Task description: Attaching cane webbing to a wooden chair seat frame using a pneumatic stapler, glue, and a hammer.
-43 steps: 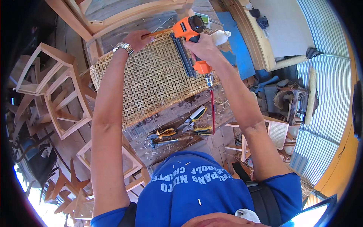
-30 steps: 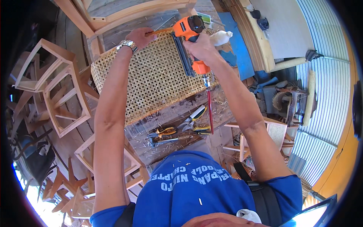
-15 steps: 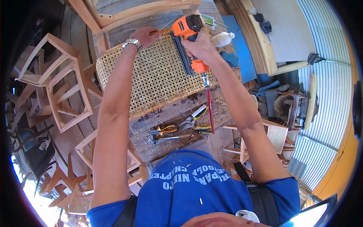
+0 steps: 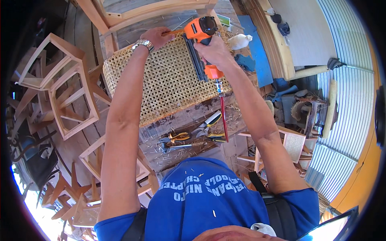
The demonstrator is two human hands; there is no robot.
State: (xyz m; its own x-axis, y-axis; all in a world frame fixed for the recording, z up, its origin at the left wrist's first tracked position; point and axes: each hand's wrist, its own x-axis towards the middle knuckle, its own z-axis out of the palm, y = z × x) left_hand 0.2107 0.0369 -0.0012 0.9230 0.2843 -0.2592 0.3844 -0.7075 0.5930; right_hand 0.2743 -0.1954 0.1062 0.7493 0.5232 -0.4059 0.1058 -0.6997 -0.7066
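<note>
A woven cane panel (image 4: 173, 84) lies on the workbench in front of me. My right hand (image 4: 215, 50) grips an orange and black air nail gun (image 4: 201, 27), whose nose is at the panel's far edge. From the handle's end a red air hose (image 4: 223, 116) runs back toward me. To the left of the gun, my left hand (image 4: 158, 38) is closed at the same far edge, its fingers pinching a thin brown strip (image 4: 175, 31) that runs toward the gun's nose. The exact spot under the nose is hidden.
Pliers (image 4: 177, 137), cutters (image 4: 207, 123) and a hammer-like tool (image 4: 181, 146) lie among scattered sticks on the near bench. A white bottle (image 4: 240, 41) stands right of the gun. Wooden chair frames (image 4: 66, 92) are stacked at left; another frame (image 4: 157, 16) stands beyond the panel.
The view has shifted very slightly. Both hands keep their holds, and the nail gun stays at the panel's far edge.
</note>
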